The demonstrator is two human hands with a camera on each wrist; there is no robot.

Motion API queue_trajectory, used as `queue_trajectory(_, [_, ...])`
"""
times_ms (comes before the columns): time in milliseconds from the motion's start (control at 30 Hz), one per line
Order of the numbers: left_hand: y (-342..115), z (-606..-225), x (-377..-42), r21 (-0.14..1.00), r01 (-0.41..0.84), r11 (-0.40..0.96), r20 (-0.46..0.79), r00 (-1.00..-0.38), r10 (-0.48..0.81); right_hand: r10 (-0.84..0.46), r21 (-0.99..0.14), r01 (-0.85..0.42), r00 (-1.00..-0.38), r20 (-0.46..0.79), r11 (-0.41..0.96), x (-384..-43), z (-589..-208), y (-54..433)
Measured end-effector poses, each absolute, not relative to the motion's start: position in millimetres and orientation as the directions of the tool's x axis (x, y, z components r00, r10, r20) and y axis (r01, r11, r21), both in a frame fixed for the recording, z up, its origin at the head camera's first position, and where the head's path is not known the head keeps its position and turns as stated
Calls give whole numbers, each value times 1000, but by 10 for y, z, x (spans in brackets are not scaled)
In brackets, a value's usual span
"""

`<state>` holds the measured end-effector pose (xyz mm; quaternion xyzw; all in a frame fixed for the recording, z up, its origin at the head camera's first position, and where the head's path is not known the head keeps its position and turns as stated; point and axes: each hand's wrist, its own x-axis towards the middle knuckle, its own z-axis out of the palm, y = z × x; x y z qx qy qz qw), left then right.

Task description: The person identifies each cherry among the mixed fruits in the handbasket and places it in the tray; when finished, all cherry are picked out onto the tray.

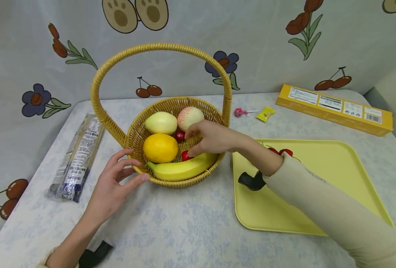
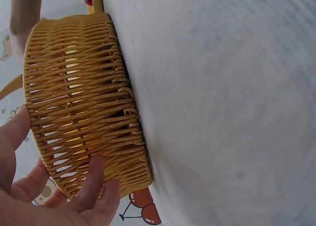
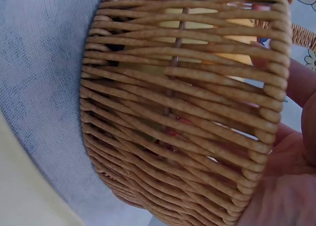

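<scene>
A wicker basket (image 1: 181,183) with a tall arched handle stands on the table. Inside lie a banana (image 1: 184,168), a round yellow-orange fruit (image 1: 160,148), a pale yellow-green fruit (image 1: 161,123), a peach (image 1: 190,117) and two small red fruits, one (image 1: 179,135) near the peach, another (image 1: 185,155) by the banana. My left hand (image 1: 115,182) touches the basket's left rim and outer wall, fingers spread. Reaching over the right rim, my right hand (image 1: 211,137) is inside the basket, thumb and fingers apart, one digit touching the red fruit by the banana.
Right of the basket lies a yellow tray (image 1: 325,178) with red fruits (image 1: 286,152) partly behind my right forearm. A lollipop (image 1: 239,112), a yellow wrapped candy (image 1: 265,114) and a long yellow box (image 1: 335,108) lie behind it. Plastic-wrapped packets (image 1: 80,160) lie at left.
</scene>
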<state>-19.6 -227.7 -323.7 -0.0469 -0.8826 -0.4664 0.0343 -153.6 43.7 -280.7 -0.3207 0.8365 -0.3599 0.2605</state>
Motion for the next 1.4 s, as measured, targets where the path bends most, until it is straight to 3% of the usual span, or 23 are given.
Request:
queue_trajectory(667, [-2293, -3267, -191, 824, 125, 553, 115, -992, 52, -671, -497, -493, -686, -283, 714, -1578, -2997, 219])
queue_trajectory(1400, [-2269, -3220, -205, 816, 116, 567, 97, -993, 64, -692, -532, -576, -721, -28, 621, -1389, -3018, 297])
